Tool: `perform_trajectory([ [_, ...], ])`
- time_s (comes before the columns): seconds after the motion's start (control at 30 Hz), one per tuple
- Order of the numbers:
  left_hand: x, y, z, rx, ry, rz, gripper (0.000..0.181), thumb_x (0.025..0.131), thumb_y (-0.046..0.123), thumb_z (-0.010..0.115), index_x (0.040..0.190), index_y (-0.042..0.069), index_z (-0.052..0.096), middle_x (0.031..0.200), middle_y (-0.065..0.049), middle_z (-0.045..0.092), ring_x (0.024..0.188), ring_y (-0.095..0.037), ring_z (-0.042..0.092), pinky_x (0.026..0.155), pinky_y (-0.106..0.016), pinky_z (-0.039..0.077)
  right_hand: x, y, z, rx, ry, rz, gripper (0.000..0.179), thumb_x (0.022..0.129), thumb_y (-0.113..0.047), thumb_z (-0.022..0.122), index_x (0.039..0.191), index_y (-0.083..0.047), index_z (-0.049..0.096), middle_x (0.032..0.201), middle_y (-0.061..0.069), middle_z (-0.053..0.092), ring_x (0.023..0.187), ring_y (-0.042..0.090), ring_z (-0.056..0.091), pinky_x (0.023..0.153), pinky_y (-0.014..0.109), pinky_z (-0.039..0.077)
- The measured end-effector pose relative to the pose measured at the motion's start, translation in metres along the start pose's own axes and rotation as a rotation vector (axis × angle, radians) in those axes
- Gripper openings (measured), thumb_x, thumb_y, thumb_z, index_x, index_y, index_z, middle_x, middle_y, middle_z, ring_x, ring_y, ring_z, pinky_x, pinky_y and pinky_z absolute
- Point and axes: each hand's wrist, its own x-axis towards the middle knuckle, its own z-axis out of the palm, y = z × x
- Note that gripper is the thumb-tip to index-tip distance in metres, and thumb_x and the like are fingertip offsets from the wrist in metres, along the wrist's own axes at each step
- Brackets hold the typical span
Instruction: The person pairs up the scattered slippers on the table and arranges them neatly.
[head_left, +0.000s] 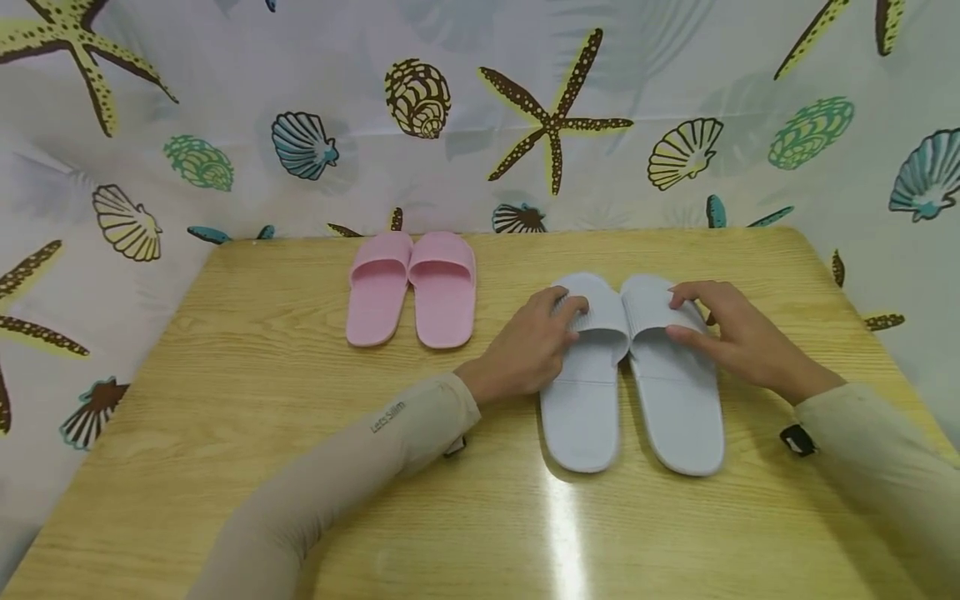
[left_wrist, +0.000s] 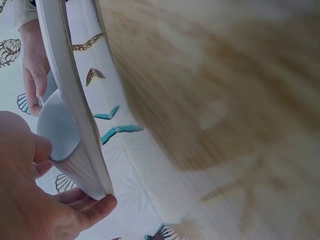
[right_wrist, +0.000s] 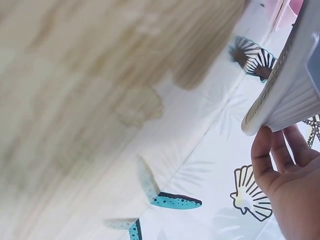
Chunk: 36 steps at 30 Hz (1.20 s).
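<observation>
A pair of white slippers lies side by side on the wooden table, toes pointing away and straps touching at the middle. Around the outer side of the left white slipper (head_left: pixel 581 425) my left hand (head_left: pixel 528 346) grips the ribbed strap, fingers bent over it. My right hand (head_left: pixel 742 333) holds the strap of the right white slipper (head_left: pixel 682 425), thumb by the opening and fingers toward the toe. In the left wrist view, bent fingers (left_wrist: pixel 97 212) touch the strap's edge. The right wrist view has the right fingertips (right_wrist: pixel 262 142) against the slipper's toe end; the thumb is hidden there.
A smaller pair of pink slippers (head_left: pixel 444 317) stands at the table's back, left of the white pair. Behind the wooden table (head_left: pixel 450 517) hangs a white curtain (head_left: pixel 465 175) printed with shells and starfish, which also runs along both sides.
</observation>
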Motion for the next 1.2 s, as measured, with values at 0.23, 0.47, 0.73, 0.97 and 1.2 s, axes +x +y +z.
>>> perform_trajectory([
  [0.23, -0.008, -0.008, -0.004, -0.028, -0.010, -0.008, 0.033, 0.105, 0.019, 0.045, 0.137, 0.012, 0.045, 0.144, -0.021, 0.044, 0.136, -0.033, 0.045, 0.117, -0.041, 0.037, 0.005, -0.004, 0.009, -0.009, 0.004, -0.014, 0.029, 0.092, -0.015, 0.071, 0.118, -0.014, 0.057, 0.136, 0.010, 0.056, 0.119, 0.020, 0.046, 0.080, 0.032, 0.038],
  [0.47, -0.015, -0.017, -0.007, -0.025, 0.041, 0.033, 0.031, 0.103, 0.017, 0.048, 0.134, 0.010, 0.047, 0.141, -0.023, 0.045, 0.134, -0.035, 0.046, 0.117, -0.043, 0.035, 0.011, -0.013, 0.013, -0.017, -0.012, -0.006, 0.030, 0.092, -0.020, 0.071, 0.118, -0.015, 0.056, 0.138, 0.011, 0.055, 0.124, 0.025, 0.046, 0.081, 0.036, 0.040],
  [0.73, -0.021, -0.023, -0.009, -0.036, 0.053, 0.051, 0.030, 0.103, 0.015, 0.048, 0.133, 0.010, 0.046, 0.141, -0.024, 0.045, 0.134, -0.037, 0.046, 0.117, -0.044, 0.036, 0.016, -0.018, 0.016, -0.026, -0.002, -0.037, 0.031, 0.090, -0.020, 0.075, 0.115, -0.014, 0.057, 0.134, 0.010, 0.057, 0.125, 0.028, 0.047, 0.083, 0.034, 0.039],
  [0.97, -0.025, -0.027, -0.014, -0.063, 0.049, 0.027, 0.031, 0.103, 0.016, 0.048, 0.134, 0.012, 0.045, 0.143, -0.022, 0.043, 0.136, -0.036, 0.044, 0.118, -0.044, 0.034, 0.019, -0.025, 0.018, -0.018, 0.010, -0.034, 0.031, 0.090, -0.021, 0.074, 0.115, -0.013, 0.058, 0.133, 0.011, 0.057, 0.127, 0.031, 0.047, 0.085, 0.039, 0.039],
  [1.2, -0.029, -0.030, -0.014, -0.059, 0.049, 0.018, 0.030, 0.103, 0.016, 0.049, 0.133, 0.011, 0.046, 0.142, -0.022, 0.045, 0.135, -0.036, 0.045, 0.117, -0.044, 0.035, 0.019, -0.028, 0.023, -0.013, 0.009, -0.013, 0.032, 0.090, -0.023, 0.074, 0.116, -0.014, 0.057, 0.131, 0.009, 0.057, 0.124, 0.028, 0.047, 0.084, 0.040, 0.041],
])
